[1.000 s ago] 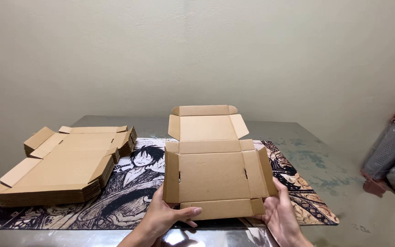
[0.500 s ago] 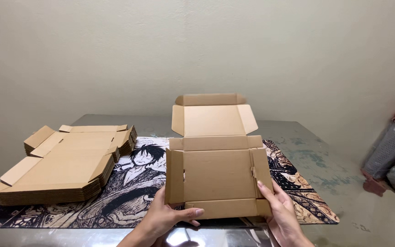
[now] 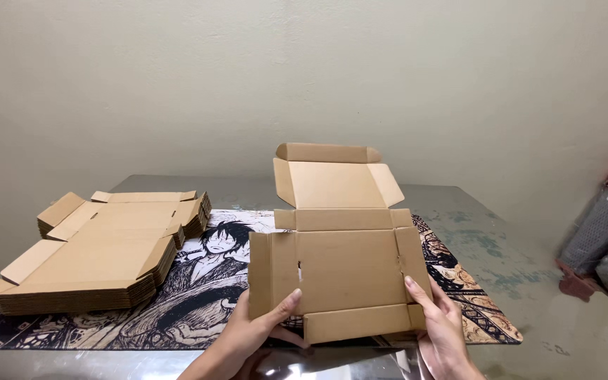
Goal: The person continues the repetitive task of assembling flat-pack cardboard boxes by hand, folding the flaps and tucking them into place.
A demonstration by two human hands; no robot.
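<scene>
Head view: flat cardboard box (image 3: pixel 343 271) between hands; left hand (image 3: pixel 258 331), right hand (image 3: pixel 441 324) gripping near corners.

1. Both forearms run off the bottom edge; the right hand (image 3: pixel 441 331) is cut at the wrist.
2. The left hand (image 3: pixel 258 331) has its fingers tucked under the cardboard box blank (image 3: pixel 343 271), out of sight.
3. The blank covers the middle of the printed mat (image 3: pixel 205 281).
4. Grey bundles (image 3: pixel 603 232) at the right edge are cropped; I cannot tell what they are.
5. The bench (image 3: pixel 543 281) front edge is cut off.
</scene>
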